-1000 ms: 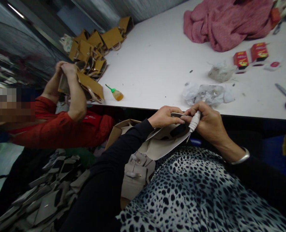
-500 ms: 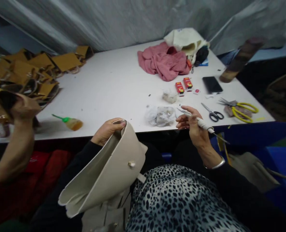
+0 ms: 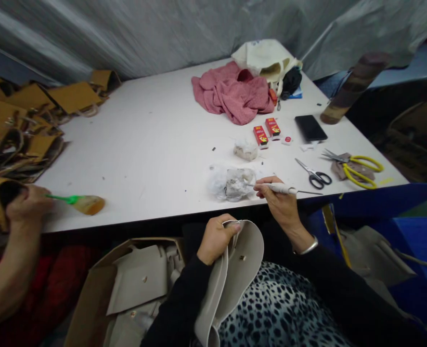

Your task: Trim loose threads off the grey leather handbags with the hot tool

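My left hand (image 3: pixel 217 237) pinches the upper edge of a cream bag piece (image 3: pixel 244 260), which hangs open over my lap below the table edge. In my right hand (image 3: pixel 281 205) is a white-handled pointed tool (image 3: pixel 281 188), held like a pen. Its tip reaches the crumpled clear plastic with greyish material (image 3: pixel 235 184) near the table's front edge. Behind that lies a smaller whitish lump (image 3: pixel 245 149). Black-handled scissors (image 3: pixel 316 178) rest to the right of my right hand.
Yellow-handled snips (image 3: pixel 361 168), a phone (image 3: pixel 310 128), red boxes (image 3: pixel 261 136) and pink cloth (image 3: pixel 237 91) lie on the white table (image 3: pixel 144 159). At left, another person's hand (image 3: pixel 29 205) is by a glue bottle (image 3: pixel 88 204) and brown bags (image 3: pixel 76 96). Below stands a carton (image 3: pixel 90 299) of cream bags.
The bag piece has swung rightward with my left hand, uncovering the carton. My right hand has brought the tool tip to the plastic. The view has shifted, and the other person's hand is lower.
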`<state>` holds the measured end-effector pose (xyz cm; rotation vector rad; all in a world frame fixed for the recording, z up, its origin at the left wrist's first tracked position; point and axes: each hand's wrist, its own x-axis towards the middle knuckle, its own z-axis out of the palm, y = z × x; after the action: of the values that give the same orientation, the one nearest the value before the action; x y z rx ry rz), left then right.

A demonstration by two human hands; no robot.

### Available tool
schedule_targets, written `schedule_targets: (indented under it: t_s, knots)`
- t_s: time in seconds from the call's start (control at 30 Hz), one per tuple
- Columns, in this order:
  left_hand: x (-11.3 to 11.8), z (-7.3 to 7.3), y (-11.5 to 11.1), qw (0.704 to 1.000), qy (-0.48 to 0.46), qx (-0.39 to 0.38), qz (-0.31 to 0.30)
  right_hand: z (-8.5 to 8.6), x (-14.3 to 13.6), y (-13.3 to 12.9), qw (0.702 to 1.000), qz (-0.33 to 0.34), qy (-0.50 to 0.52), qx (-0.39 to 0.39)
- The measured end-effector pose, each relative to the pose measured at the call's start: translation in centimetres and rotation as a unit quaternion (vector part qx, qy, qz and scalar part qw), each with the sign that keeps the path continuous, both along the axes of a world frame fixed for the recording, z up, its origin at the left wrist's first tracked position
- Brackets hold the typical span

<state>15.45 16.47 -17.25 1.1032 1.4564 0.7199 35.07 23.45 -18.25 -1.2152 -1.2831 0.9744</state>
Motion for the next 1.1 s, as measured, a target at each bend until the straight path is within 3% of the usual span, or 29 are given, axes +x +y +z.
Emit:
schedule_targets:
  t_s: [0.17, 0.3, 0.53, 0.73, 0.83, 0.97, 1.1]
  knots:
    - [-1.1, -0.1, 0.5, 0.995, -0.061, -0.034, 0.065, -0.5, -0.9, 0.8, 0.997, 0.009, -0.057, 0.050]
    - [-0.8, -0.7, 0.5, 0.993, -0.034, -0.024, 0.113, -0.4, -1.1, 1.0, 0.991, 0.018, -0.113, 0.073]
    - [-0.6, -0.7, 0.6, 0.995, -0.020, -0.024, 0.094, 0.2, -1.3, 1.4, 0.974, 0.039, -0.200, 0.104]
    - [-0.6, -0.5, 0.5, 0.998, 0.002, -0.008, 0.068, 0.6, -2.1, 2.2, 0.925, 0.093, -0.331, 0.164]
    - [-0.6, -0.3, 0.4, 0.998, -0.003, -0.016, 0.068, 0.6, -2.0, 2.3, 0.946, 0.080, -0.279, 0.143]
    - [-0.6, -0.1, 0.4, 0.997, -0.008, -0.026, 0.072, 0.1, -1.2, 1.0, 0.997, 0.060, -0.053, 0.016]
    - [-0.5, 0.2, 0.4, 0.998, -0.002, -0.028, 0.058, -0.7, -0.6, -0.8, 0.979, 0.142, 0.076, -0.124]
